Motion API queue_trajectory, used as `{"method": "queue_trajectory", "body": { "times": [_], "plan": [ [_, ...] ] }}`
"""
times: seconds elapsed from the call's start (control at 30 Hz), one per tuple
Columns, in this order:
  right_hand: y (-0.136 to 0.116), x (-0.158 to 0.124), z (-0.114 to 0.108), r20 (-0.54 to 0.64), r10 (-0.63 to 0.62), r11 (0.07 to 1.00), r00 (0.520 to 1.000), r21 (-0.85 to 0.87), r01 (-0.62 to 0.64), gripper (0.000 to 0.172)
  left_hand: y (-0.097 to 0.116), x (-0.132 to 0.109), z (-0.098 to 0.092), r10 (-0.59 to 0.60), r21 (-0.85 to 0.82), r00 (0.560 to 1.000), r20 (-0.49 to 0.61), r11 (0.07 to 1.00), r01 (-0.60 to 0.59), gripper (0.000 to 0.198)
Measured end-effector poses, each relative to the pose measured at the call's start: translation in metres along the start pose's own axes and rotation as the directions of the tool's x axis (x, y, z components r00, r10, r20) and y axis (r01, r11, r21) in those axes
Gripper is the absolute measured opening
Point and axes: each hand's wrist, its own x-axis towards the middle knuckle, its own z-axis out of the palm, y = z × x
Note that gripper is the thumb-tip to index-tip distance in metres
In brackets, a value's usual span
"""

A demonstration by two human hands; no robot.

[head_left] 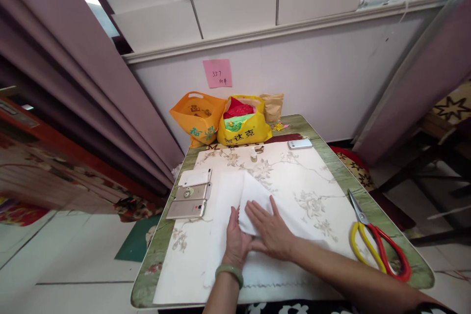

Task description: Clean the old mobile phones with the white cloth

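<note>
A white cloth [228, 191] with a scalloped edge lies in front of me, one part folded over into a pointed flap [252, 189]. My right hand [270, 230] rests flat on this flap, fingers spread. Close against its left edge is my left hand [237, 240], turned on its side with its visible fingers stretched out; some of its fingers are hidden. A green bangle [230, 271] circles the left wrist. Both hands meet near the lower corner of the flap.
Scissors [362, 218] with yellow and red handles lie right. Three phones [187, 208] line the left side; another phone [300, 143] is far right. A small jar [253, 155] stands behind the cloth. An orange bag [198, 113] and yellow bag [245, 130] stand at the back.
</note>
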Motion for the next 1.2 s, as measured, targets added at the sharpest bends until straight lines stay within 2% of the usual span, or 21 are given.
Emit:
{"method": "queue_trajectory", "body": {
  "times": [0.07, 0.1, 0.2, 0.27, 0.33, 0.4, 0.53, 0.7, 0.77, 0.8, 0.83, 0.9, 0.93, 0.97, 1.0, 1.07, 1.13, 1.17, 1.2],
  "plan": [
    [-0.007, -0.001, 0.002, 0.005, -0.053, 0.998, 0.999, 0.016, 0.053, 0.080, -0.001, 0.000, -0.001, 0.016, 0.003, 0.996, -0.084, 1.000, -0.016, 0.035],
    [-0.005, -0.001, 0.003, 0.009, -0.039, 0.999, 0.999, 0.016, 0.039, 0.080, -0.001, 0.000, -0.001, 0.024, 0.018, 0.996, -0.083, 1.000, -0.023, 0.036],
    [0.024, -0.001, 0.005, 0.023, 0.120, 0.993, 0.992, -0.006, -0.120, 0.076, 0.000, 0.001, 0.001, 0.043, 0.041, 0.997, 0.062, 0.998, -0.045, 0.044],
    [0.049, -0.001, 0.007, 0.026, 0.250, 0.968, 0.968, -0.027, -0.249, 0.070, 0.000, 0.002, 0.003, 0.063, 0.022, 0.986, 0.154, 0.997, -0.067, 0.046],
    [0.067, -0.002, 0.008, 0.029, 0.307, 0.951, 0.951, -0.032, -0.306, 0.065, -0.002, 0.002, 0.003, 0.095, 0.042, 0.979, 0.178, 0.994, -0.104, 0.045],
    [0.076, -0.004, 0.009, 0.029, 0.327, 0.945, 0.944, -0.020, -0.327, 0.060, -0.006, 0.000, 0.003, 0.138, 0.137, 0.973, 0.184, 0.977, -0.164, 0.049],
    [0.075, -0.007, 0.013, -0.001, 0.362, 0.932, 0.932, 0.025, -0.362, 0.049, -0.017, -0.002, -0.001, 0.262, 0.362, 0.944, 0.199, 0.876, -0.320, 0.070],
    [0.073, -0.013, 0.014, -0.131, 0.350, 0.937, 0.927, 0.037, -0.349, 0.038, -0.030, 0.001, -0.006, 0.413, 0.508, 0.879, 0.240, 0.718, -0.476, 0.058],
    [0.071, -0.016, 0.013, -0.191, 0.328, 0.944, 0.925, 0.030, -0.329, 0.034, -0.033, 0.002, -0.008, 0.489, 0.599, 0.839, 0.240, 0.605, -0.524, 0.052],
    [0.069, -0.016, 0.012, -0.214, 0.317, 0.948, 0.924, 0.028, -0.318, 0.033, -0.033, 0.002, -0.008, 0.544, 0.674, 0.801, 0.250, 0.496, -0.548, 0.048],
    [0.068, -0.017, 0.010, -0.234, 0.309, 0.950, 0.922, 0.028, -0.311, 0.033, -0.032, 0.001, -0.009, 0.598, 0.757, 0.750, 0.282, 0.342, -0.557, 0.042],
    [0.067, -0.017, 0.008, -0.259, 0.316, 0.947, 0.913, 0.034, -0.318, 0.030, -0.030, 0.000, -0.009, 0.649, 0.860, 0.642, 0.408, -0.037, -0.510, 0.034],
    [0.067, -0.016, 0.007, -0.263, 0.333, 0.942, 0.905, 0.041, -0.334, 0.028, -0.028, -0.001, -0.010, 0.636, 0.860, 0.604, 0.480, -0.207, -0.466, 0.032],
    [0.069, -0.015, 0.005, -0.267, 0.361, 0.932, 0.894, 0.054, -0.360, 0.025, -0.026, -0.002, -0.010, 0.607, 0.838, 0.582, 0.541, -0.336, -0.429, 0.031],
    [0.072, -0.014, 0.004, -0.270, 0.398, 0.917, 0.877, 0.074, -0.393, 0.022, -0.024, -0.002, -0.011, 0.578, 0.812, 0.571, 0.583, -0.423, -0.402, 0.028],
    [0.079, -0.012, 0.000, -0.289, 0.501, 0.865, 0.816, 0.145, -0.480, 0.021, -0.021, -0.003, -0.012, 0.543, 0.782, 0.570, 0.617, -0.507, -0.363, 0.021],
    [0.082, -0.008, -0.004, -0.328, 0.598, 0.802, 0.732, 0.234, -0.550, 0.024, -0.020, -0.002, -0.014, 0.546, 0.785, 0.576, 0.609, -0.522, -0.334, 0.018],
    [0.081, -0.006, -0.007, -0.351, 0.617, 0.787, 0.704, 0.266, -0.556, 0.026, -0.020, -0.002, -0.015, 0.553, 0.791, 0.578, 0.600, -0.517, -0.327, 0.018],
    [0.077, -0.003, -0.009, -0.374, 0.608, 0.794, 0.700, 0.281, -0.539, 0.027, -0.020, -0.001, -0.016, 0.558, 0.797, 0.580, 0.594, -0.509, -0.325, 0.018]
  ]
}}
